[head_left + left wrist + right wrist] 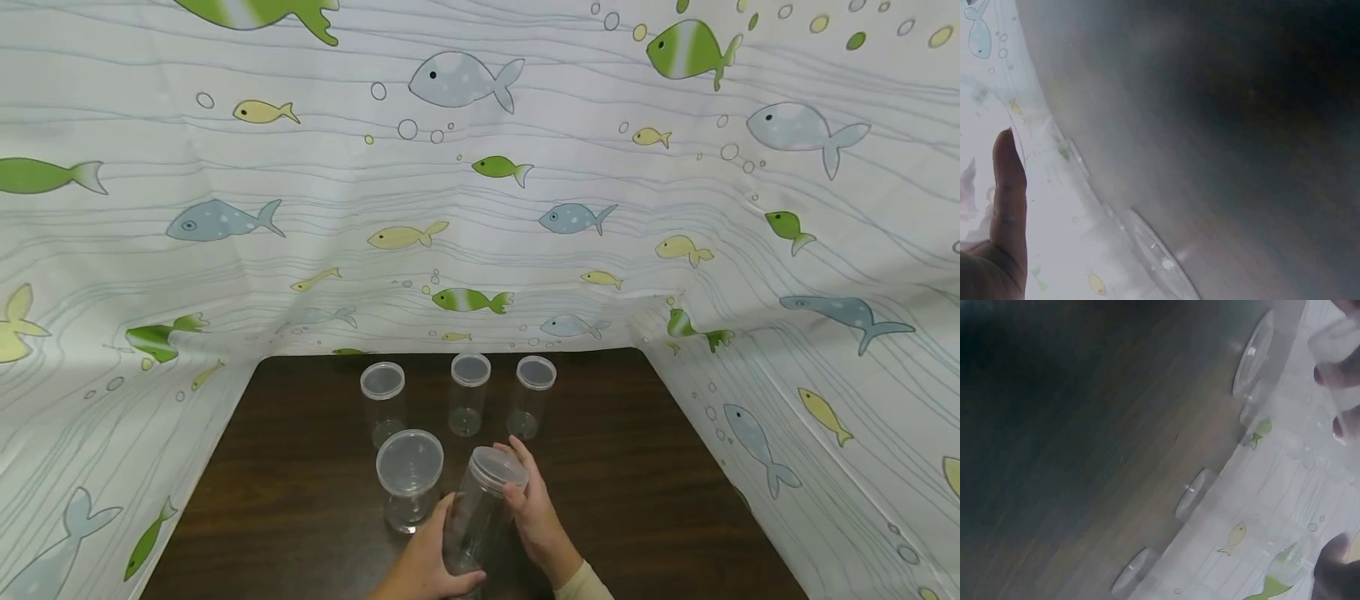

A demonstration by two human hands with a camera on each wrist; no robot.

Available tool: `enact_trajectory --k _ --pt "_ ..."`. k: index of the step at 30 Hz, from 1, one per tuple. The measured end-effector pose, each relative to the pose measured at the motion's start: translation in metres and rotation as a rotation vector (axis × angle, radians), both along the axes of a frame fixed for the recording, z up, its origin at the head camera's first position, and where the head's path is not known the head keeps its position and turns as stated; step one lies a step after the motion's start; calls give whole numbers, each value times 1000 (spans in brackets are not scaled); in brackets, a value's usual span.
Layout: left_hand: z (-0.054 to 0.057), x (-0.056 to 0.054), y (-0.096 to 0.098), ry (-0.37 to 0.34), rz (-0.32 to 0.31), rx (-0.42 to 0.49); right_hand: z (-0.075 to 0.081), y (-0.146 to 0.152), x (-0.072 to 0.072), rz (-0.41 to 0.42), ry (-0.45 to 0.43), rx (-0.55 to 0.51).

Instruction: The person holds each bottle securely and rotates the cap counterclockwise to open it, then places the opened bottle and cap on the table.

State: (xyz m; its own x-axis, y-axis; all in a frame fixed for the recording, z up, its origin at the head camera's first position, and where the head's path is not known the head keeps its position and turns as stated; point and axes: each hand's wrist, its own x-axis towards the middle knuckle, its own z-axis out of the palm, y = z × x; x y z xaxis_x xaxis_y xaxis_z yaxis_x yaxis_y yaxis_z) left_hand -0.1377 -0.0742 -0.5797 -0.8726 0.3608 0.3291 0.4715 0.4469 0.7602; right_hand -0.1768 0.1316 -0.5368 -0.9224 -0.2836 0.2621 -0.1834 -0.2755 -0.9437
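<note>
In the head view a tall clear plastic jar [474,521] with a translucent lid [498,467] is held up, tilted, between both hands. My left hand [423,557] grips its lower body, thumb across the near side. At the upper right, my right hand [542,518] holds the jar near the lid, with the thumb at the lid's edge and fingers behind. The left wrist view catches the left thumb [1009,212] against pale glare. Some right-hand fingers [1349,372] show on the jar in the right wrist view.
A wider lidded jar [409,475] stands just left of the held one on the dark wooden table [300,500]. Farther back stand three slimmer lidded jars [384,404], [468,396], [531,396]. A fish-print cloth [337,183] surrounds the table at the back and sides.
</note>
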Motion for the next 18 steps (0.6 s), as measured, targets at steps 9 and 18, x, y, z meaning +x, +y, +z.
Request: enact_trajectory --k 9,18 --pt "-2 1 2 18 108 -58 2 -17 15 -206 -26 -30" --pt "-1 2 0 44 102 -96 14 -22 14 -254 -139 43"
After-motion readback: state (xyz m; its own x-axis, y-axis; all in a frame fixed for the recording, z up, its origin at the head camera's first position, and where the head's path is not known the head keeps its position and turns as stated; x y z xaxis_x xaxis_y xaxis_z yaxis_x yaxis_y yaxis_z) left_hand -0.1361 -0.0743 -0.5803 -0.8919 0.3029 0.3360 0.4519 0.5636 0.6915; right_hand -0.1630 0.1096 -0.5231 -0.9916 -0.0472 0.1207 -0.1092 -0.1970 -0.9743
